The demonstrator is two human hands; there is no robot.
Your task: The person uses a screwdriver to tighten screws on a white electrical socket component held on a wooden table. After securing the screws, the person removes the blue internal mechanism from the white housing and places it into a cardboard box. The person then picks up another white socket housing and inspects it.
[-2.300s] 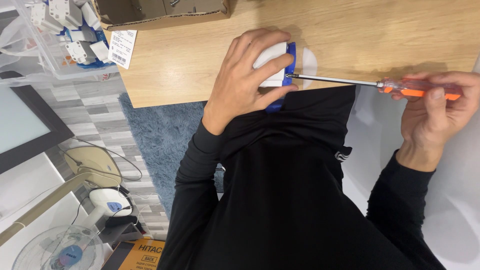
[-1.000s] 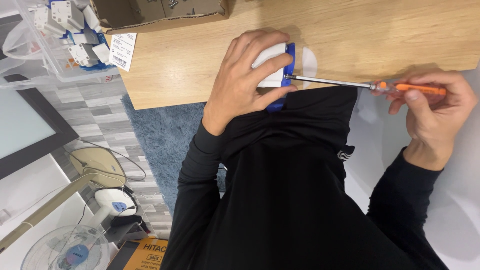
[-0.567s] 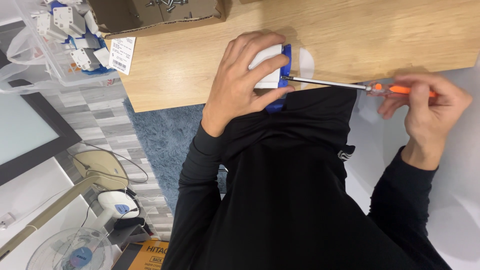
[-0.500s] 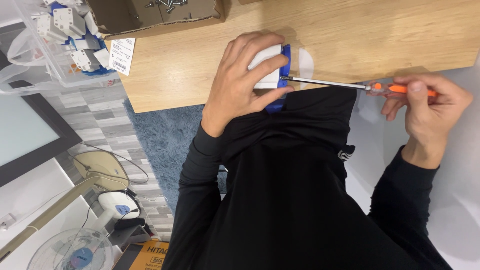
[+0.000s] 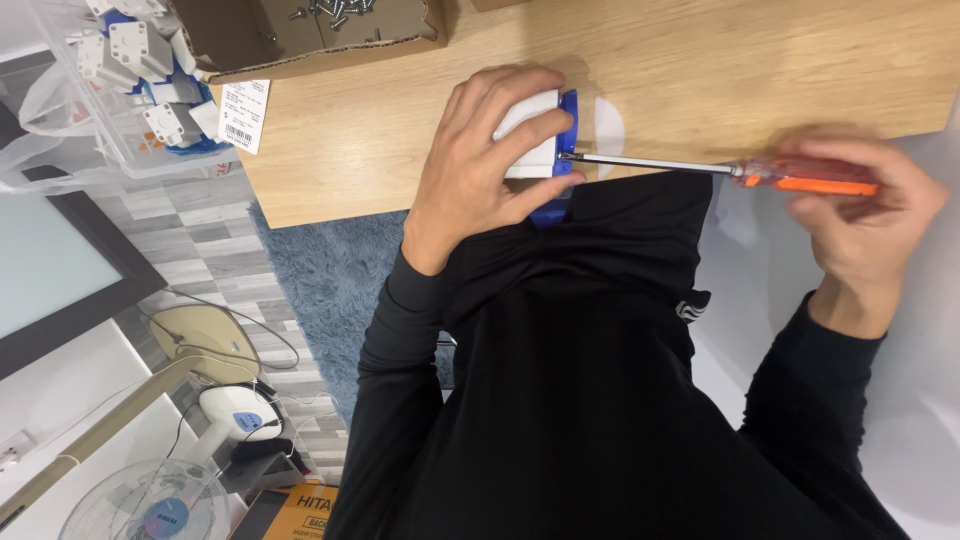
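White-and-blue plastic fitting (image 5: 545,140) sits at the wooden tabletop's (image 5: 400,130) near edge, clamped under the left hand (image 5: 480,160). The right hand (image 5: 865,225) grips an orange-handled screwdriver (image 5: 720,170) — tip in the fitting's side. Driving a screw, seemingly — the next turn needs steady alignment.

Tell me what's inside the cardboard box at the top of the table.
Loose metal screws lie on the floor of the cardboard box. The frame edge cuts off the rest of its inside.

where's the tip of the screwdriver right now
In the head view, the screwdriver lies right of centre; its tip meets the white and blue part under the left hand.
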